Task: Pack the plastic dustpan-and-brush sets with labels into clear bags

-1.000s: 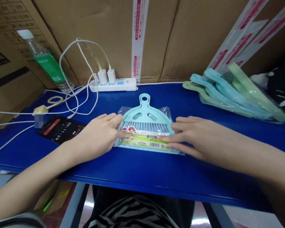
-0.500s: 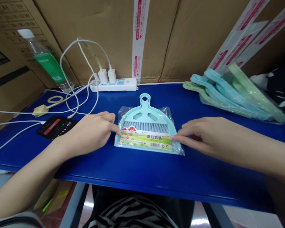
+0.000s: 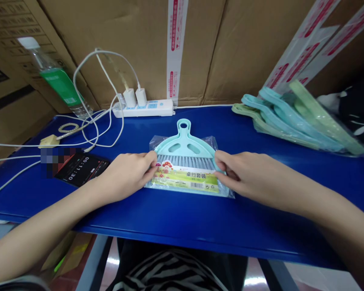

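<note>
A light blue dustpan and brush set (image 3: pixel 186 148) in a clear plastic bag lies flat on the blue table, its handle pointing away from me. Across the grey bristles runs a printed card with mushrooms and a barcode. My left hand (image 3: pixel 131 176) grips the left edge of the set, fingers curled and thumb along the card's side. At the opposite edge, my right hand (image 3: pixel 245 169) holds on with its thumb near the card and bent fingers higher up on the rim. The fingertips under the edges are partly hidden.
Several bagged green and blue dustpan sets (image 3: pixel 299 121) lie at the back right. A white power strip (image 3: pixel 144 109) with chargers and looping cables stands at the back, near a water bottle (image 3: pixel 59 83). A phone (image 3: pixel 81 167) lies beside my left forearm. Cardboard (image 3: pixel 133 36) walls the back.
Both hands have closed in on the sides of the set. My left fingers have gone from a light touch to a grip, and my right fingers have moved up and inward onto the rim.
</note>
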Motion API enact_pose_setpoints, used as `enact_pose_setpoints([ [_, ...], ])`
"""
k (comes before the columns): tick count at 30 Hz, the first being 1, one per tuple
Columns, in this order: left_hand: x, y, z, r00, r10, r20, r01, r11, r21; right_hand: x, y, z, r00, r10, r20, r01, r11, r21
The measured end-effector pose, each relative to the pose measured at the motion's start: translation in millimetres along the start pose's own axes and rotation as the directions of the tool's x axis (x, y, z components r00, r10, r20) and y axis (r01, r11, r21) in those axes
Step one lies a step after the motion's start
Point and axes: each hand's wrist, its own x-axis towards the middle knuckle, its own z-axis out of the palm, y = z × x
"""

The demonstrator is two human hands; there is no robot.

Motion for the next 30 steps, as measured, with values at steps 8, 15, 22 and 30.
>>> enact_pose_setpoints([
  [8,1.9,-8.6,-1.7,1.0,-0.024,0.02,0.029,0.965,-0.26,2.7,2.8,7.0,0.998,0.049,-0.044,-0.044,0.994,0.103],
  [15,3.7,-9.4,-0.1,1.0,0.002,-0.007,-0.004,0.949,-0.315,3.2,4.0,8.3,0.998,0.021,-0.053,-0.013,0.986,0.164],
  [22,3.6,-7.8,-2.5,1.0,-0.006,-0.011,0.003,0.968,-0.251,3.7,-1.7,3.4,0.999,0.047,-0.008,-0.047,0.997,0.069],
  [30,2.1,-5.4,3.6,0.996,0.031,-0.085,-0.036,0.997,-0.063,2.8,0.1,7.7,0.989,0.083,-0.119,-0.088,0.996,-0.035],
])
